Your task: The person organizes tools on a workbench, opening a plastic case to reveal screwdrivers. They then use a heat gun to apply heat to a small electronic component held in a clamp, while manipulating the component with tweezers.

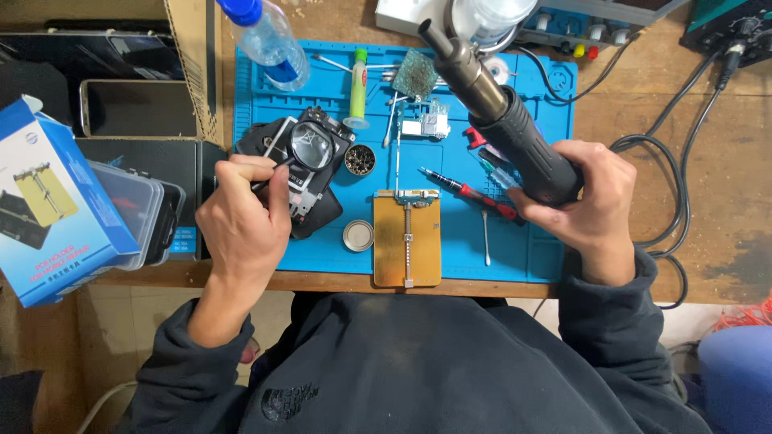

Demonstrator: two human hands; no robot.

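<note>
My right hand (585,197) grips the black handle of a hot air gun (500,112), its metal nozzle tilted up and away toward the far edge of the blue work mat (458,233). My left hand (244,217) pinches a thin dark tool, its tip at a round magnifying lens (311,145) on top of a black device (304,173). A gold board holder (408,237) lies on the mat between my hands. A small circuit board (425,124) lies farther back.
A red-handled screwdriver (470,193), a cotton swab (486,238), a round tin lid (358,235), a cup of small parts (359,159), a green-capped tube (359,87) and a water bottle (269,40) lie about the mat. Boxes (48,201) and phones (137,107) at left; cables (675,161) at right.
</note>
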